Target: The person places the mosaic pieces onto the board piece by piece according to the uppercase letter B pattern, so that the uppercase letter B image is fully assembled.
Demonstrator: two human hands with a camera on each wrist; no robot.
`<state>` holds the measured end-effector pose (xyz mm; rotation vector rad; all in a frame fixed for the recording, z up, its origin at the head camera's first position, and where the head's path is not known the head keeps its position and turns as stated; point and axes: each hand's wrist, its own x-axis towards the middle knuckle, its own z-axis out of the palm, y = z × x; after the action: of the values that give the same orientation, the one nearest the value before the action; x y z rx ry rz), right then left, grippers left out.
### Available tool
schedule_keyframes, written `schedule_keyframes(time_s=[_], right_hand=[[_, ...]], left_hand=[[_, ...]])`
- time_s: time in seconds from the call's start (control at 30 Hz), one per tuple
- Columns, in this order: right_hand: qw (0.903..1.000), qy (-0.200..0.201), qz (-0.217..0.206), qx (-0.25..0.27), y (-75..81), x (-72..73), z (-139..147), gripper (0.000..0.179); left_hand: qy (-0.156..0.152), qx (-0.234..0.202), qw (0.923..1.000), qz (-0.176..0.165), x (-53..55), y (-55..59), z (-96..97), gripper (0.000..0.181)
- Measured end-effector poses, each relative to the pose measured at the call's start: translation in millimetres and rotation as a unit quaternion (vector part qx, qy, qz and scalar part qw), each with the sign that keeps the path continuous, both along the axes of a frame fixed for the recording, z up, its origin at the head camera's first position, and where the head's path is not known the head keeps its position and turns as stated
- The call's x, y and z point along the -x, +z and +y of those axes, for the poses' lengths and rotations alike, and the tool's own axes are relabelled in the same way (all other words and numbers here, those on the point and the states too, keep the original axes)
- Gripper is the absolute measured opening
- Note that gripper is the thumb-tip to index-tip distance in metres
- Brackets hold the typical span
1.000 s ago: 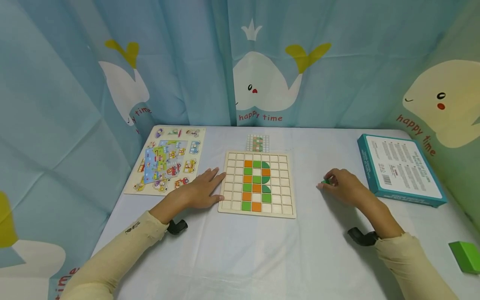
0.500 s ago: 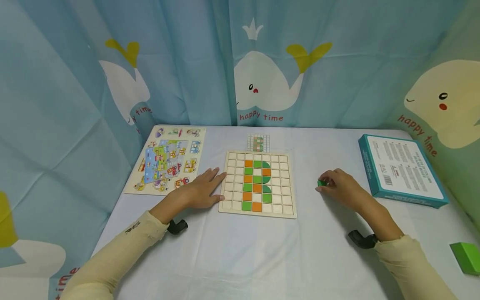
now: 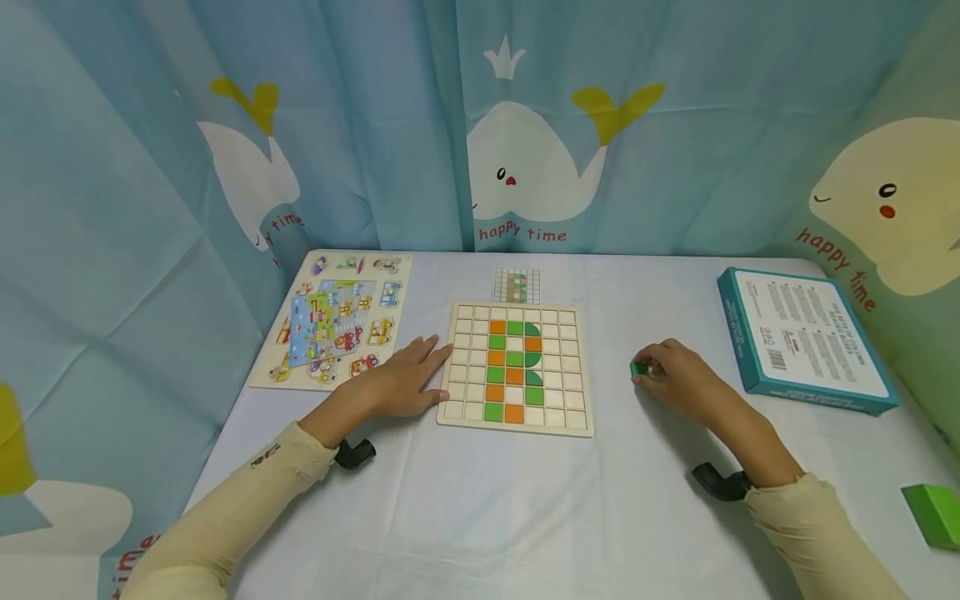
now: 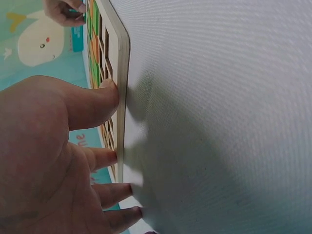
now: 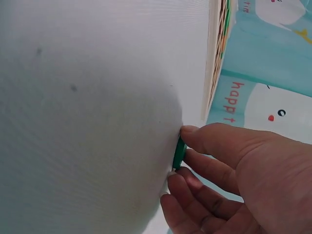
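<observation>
A wooden grid board lies mid-table, with orange and green tiles set in it in an R-like pattern. My left hand rests at the board's left edge, thumb and fingertips on its rim, fingers spread, as the left wrist view also shows. To the right of the board, my right hand pinches a small green tile between thumb and fingers, low over the tablecloth. Behind the board lies a pattern card printed with a similar coloured grid.
A picture puzzle board with cards on it lies at the left back. On the right are a teal-edged box and, nearer, a green block. A whale-print curtain hangs behind the table.
My right hand has shifted slightly left with the green tile, which shows more clearly at the fingertips. My left hand and the grid board stay in place.
</observation>
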<state>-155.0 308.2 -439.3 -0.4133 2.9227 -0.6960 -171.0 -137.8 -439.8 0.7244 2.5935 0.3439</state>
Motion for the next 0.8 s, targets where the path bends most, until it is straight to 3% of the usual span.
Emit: schedule_keyframes(time_s=[0.47, 0.8], right_hand=[[0.9999, 0.011, 0.012, 0.004, -3.8, -4.9, -14, 0.025], [0.9951, 0.07, 0.061, 0.034, -1.9, -33.6, -73, 0.02]], left_hand=[[0.002, 0.006, 1.0, -0.001, 0.6, -1.3, 0.8, 0.081], [0.007, 0.007, 0.9999, -0.004, 0.5, 0.6, 1.0, 0.082]])
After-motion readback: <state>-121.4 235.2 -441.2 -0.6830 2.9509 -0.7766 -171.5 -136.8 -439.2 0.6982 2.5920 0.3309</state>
